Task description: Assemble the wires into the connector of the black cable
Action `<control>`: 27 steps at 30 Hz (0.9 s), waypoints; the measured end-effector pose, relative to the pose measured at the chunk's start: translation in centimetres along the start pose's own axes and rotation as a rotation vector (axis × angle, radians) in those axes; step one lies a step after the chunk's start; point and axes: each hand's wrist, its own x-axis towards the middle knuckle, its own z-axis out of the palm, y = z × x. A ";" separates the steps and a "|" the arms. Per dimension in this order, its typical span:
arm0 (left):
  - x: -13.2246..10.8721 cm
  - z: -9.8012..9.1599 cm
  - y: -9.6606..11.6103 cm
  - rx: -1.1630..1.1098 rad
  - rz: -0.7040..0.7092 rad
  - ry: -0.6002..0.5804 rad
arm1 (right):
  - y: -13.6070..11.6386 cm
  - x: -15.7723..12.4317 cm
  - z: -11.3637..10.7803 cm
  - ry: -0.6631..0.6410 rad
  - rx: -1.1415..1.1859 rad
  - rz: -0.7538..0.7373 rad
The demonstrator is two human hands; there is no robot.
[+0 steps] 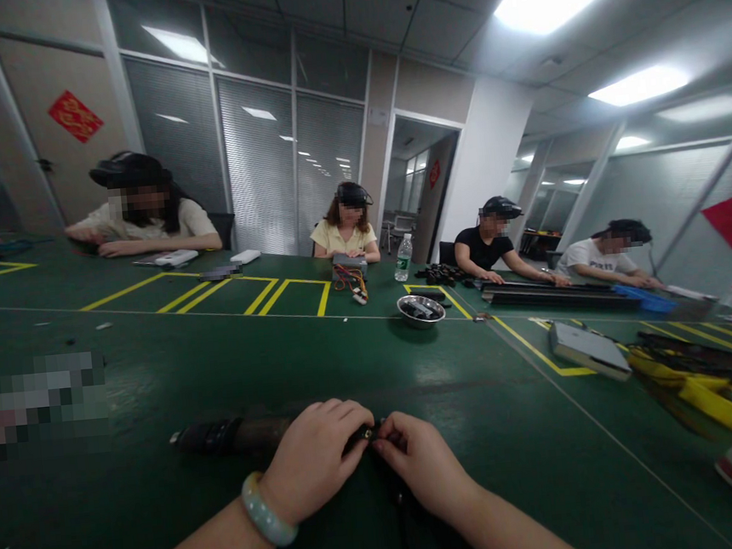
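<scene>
A dark cylindrical tool (239,433) lies along the green table, its metal tip pointing left. My left hand (318,458), with a pale green bangle at the wrist, is closed around the tool's right end. A small brassy spot (368,434) shows between thumb and fingers there. Right beside it my right hand (417,458) is closed in a pinch, fingertips nearly meeting the left ones. What it pinches is too small and hidden to make out. A black cord (402,510) runs down from under the right hand toward me.
Ahead stands a metal bowl (421,311) of dark parts, with a water bottle (404,258) behind. A grey box with wires (349,267) sits before a co-worker. To the right are a silver box (589,349) and a yellow tray (726,401). Other people work across the table.
</scene>
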 end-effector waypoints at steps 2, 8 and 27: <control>0.0 0.0 0.1 0.004 -0.020 0.012 | 0.1 0.0 0.0 -0.008 0.007 0.006; 0.0 0.1 0.1 0.008 -0.016 0.013 | 0.1 0.0 0.0 0.001 -0.001 -0.009; -0.1 0.1 -0.1 0.018 0.016 0.034 | 0.0 -0.1 0.0 -0.005 -0.031 -0.002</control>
